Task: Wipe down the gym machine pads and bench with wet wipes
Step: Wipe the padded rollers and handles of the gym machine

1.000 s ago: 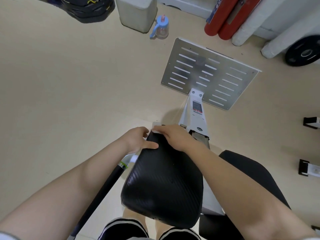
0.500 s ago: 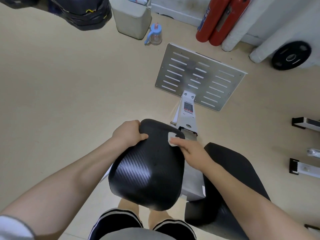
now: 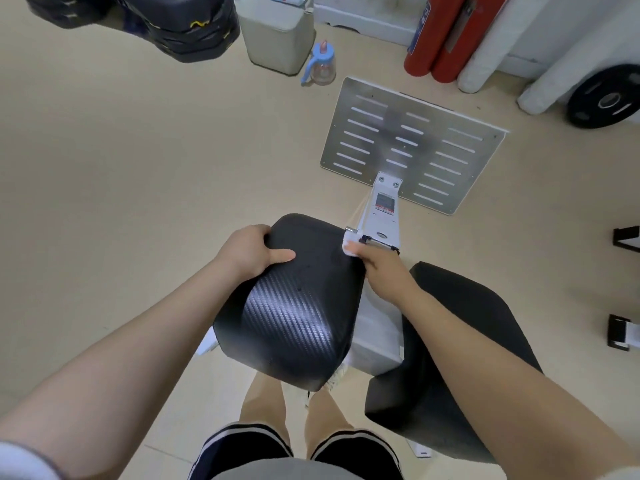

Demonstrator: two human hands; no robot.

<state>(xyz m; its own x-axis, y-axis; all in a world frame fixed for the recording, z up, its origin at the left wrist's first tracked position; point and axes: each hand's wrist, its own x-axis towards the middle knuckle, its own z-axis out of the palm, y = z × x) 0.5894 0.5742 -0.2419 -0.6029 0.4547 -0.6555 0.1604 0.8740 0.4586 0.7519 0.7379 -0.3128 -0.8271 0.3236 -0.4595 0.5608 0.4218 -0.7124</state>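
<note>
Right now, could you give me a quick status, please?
Left hand grips black pad. Right hand presses wet wipe on its far right edge. Nothing obstructing.

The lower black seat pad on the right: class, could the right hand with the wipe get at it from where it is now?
Probably yes. The right hand presses the wipe on the carbon-pattern pad's far right edge, and the lower seat pad lies just beneath that forearm with nothing visibly between them.

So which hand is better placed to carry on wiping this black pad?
Right. The right hand already pinches the wet wipe against the black pad at its far right edge; the left hand grips the pad's far left edge, steadying it.
</note>
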